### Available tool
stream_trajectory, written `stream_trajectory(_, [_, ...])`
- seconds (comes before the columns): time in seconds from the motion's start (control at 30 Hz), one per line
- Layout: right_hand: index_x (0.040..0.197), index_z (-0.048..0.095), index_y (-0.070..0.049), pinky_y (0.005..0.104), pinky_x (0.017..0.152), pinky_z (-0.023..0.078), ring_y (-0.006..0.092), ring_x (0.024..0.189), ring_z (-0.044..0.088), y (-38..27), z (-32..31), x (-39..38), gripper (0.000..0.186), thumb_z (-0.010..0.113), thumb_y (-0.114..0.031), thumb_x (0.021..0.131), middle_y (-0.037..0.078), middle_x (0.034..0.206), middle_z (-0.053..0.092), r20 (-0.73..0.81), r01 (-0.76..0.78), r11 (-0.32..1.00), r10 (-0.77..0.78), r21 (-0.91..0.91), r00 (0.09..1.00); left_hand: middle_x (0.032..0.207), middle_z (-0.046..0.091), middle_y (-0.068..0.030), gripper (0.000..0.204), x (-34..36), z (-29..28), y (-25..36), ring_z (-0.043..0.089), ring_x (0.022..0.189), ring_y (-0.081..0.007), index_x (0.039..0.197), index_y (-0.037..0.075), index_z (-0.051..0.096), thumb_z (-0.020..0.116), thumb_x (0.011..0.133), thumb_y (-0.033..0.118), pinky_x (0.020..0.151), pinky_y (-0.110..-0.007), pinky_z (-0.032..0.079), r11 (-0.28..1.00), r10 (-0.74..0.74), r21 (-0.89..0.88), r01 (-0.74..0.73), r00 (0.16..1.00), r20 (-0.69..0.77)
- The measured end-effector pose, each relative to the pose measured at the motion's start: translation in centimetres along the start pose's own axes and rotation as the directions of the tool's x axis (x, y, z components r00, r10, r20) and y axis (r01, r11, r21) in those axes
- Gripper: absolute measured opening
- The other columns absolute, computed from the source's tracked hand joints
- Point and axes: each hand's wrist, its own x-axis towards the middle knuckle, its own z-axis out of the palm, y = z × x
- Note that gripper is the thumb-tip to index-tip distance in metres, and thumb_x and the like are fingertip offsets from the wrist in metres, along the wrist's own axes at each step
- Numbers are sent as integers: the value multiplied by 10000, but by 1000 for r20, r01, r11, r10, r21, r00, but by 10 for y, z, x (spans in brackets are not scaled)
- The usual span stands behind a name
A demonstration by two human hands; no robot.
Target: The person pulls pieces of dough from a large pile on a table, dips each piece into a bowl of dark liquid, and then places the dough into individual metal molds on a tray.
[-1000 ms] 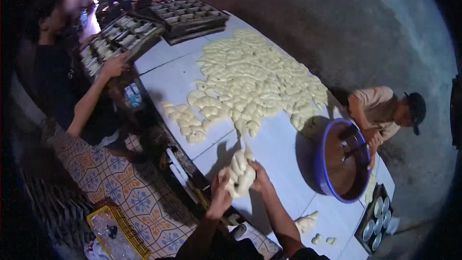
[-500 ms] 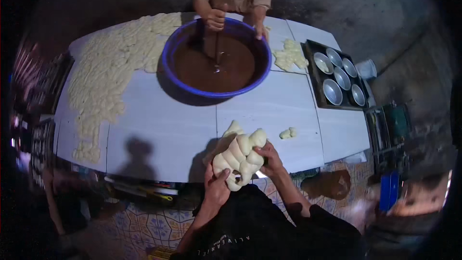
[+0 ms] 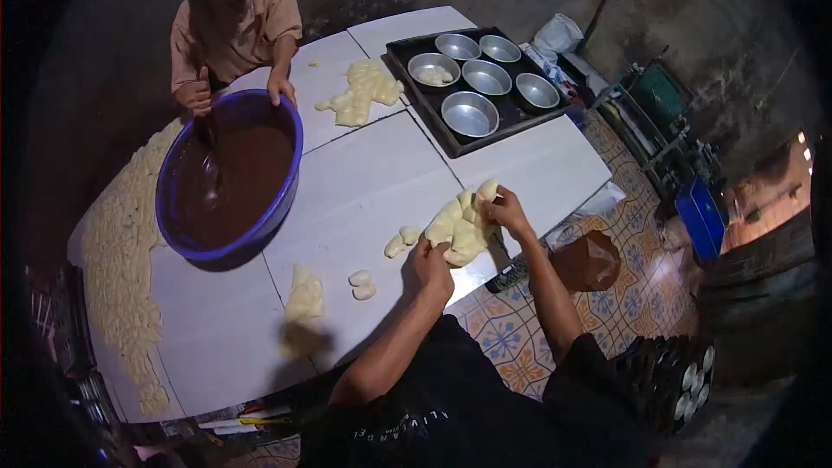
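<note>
A clump of joined, pale dough pieces [image 3: 458, 227] is between my hands over the table's near right edge. My left hand [image 3: 432, 269] is closed on its near left side. At its right end, the fingers of my right hand [image 3: 510, 211] pinch a dough lump. Just left of the clump lies a small pair of dough pieces [image 3: 401, 242] on the white table [image 3: 368, 175]. Farther left are another small dough pair [image 3: 362, 284] and a larger dough piece [image 3: 304, 296], partly in shadow.
A black tray [image 3: 454, 146] holds several round metal pans, one with dough [image 3: 435, 75] inside. Near it lies a dough patch [image 3: 360, 93]. A co-worker [image 3: 238, 26] grips a stirring tool in a purple basin [image 3: 297, 175] of brown liquid. More dough [image 3: 121, 286] covers the left side.
My view has turned right. Both hands have carried the dough clump rightward along the near edge, and a larger dough piece now lies apart on the table. The co-worker keeps hold of the stirring tool.
</note>
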Motion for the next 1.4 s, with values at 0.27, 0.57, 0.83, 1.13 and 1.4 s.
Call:
stream_trajectory(0.27, [833,691,50,388,642,511,309,703,681,50,-31,0,401,699,-346,771,216,759,686,-414,-110,826,-158,-553,897,1146,565,-180,392,-17,-110,75,575,1048,-286,1276,-26,421,483,906,88,886,-379,481,443,-632,-536,719,674,382])
stream_trajectory(0.57, [1136,620,71,329,687,533,233,761,674,-45,12,-20,321,594,-130,887,220,976,679,-229,220,770,-428,-600,874,965,611,-88,191,-94,-235,-51,571,953,-217,1020,10,591,501,910,137,902,-361,433,919,-381,-225,325,578,-721])
stream_trajectory(0.83, [1160,600,28,438,955,451,416,1092,554,-61,274,-22,385,600,-63,787,255,1187,585,756,760,648,-522,51,394,1253,548,-193,411,-61,-238,-24,483,1201,-334,1264,-5,524,581,883,139,1023,-417,365,720,34,629,292,891,-452])
stream_trajectory(1.13, [1160,636,-49,438,937,439,356,1123,463,-62,344,-55,397,668,-146,776,164,1217,530,844,854,518,-477,44,246,1420,414,-200,684,-81,-273,-26,328,1361,-359,1366,14,423,702,751,122,1103,-488,258,637,43,717,283,916,-400])
stream_trajectory(1.4, [900,665,-31,375,804,490,309,904,615,-107,305,-64,210,742,-63,707,134,932,644,770,454,868,-427,202,475,1266,587,-124,374,-80,-277,-53,475,1268,-291,1155,40,613,662,787,87,1055,-436,334,689,-18,670,275,931,-364])
